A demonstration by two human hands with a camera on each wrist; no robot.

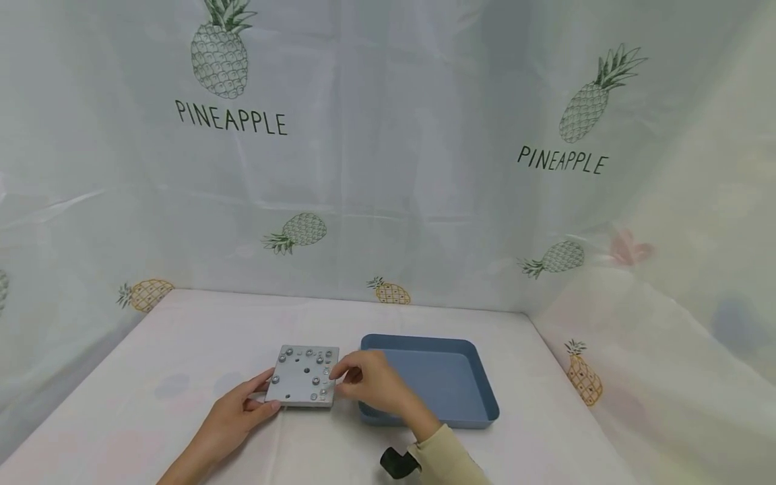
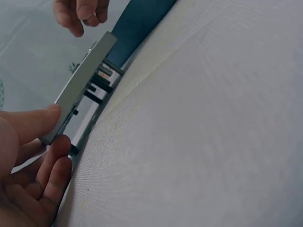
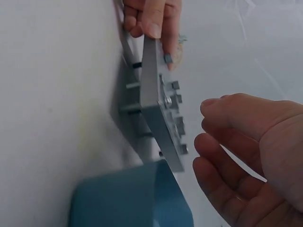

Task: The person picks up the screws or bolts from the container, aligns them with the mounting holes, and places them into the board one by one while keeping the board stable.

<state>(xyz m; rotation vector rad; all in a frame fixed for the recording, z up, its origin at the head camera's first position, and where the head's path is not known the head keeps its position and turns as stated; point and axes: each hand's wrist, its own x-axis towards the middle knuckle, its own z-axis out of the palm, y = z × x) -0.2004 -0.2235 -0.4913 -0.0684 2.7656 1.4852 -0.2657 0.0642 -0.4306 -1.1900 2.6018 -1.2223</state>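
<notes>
A square silver metal plate [image 1: 297, 387] set with several bolts [image 1: 316, 381] is held at its left corner by my left hand [image 1: 239, 411], thumb on the upper side and fingers beneath. In the left wrist view the plate [image 2: 83, 80] is tilted and bolt shanks [image 2: 93, 97] stick out below it. My right hand [image 1: 376, 384] is at the plate's right edge. In the right wrist view, the fingers of the right hand [image 3: 251, 146] are loosely bent, a little away from the bolt heads [image 3: 179, 125], with nothing visible between them.
A blue rectangular tray [image 1: 442, 377] lies right of the plate, its left side partly behind my right hand and forearm. A black device [image 1: 398, 463] sits at the right sleeve. The pale tablecloth [image 1: 212, 330] meets a pineapple-print curtain [image 1: 388, 168] behind.
</notes>
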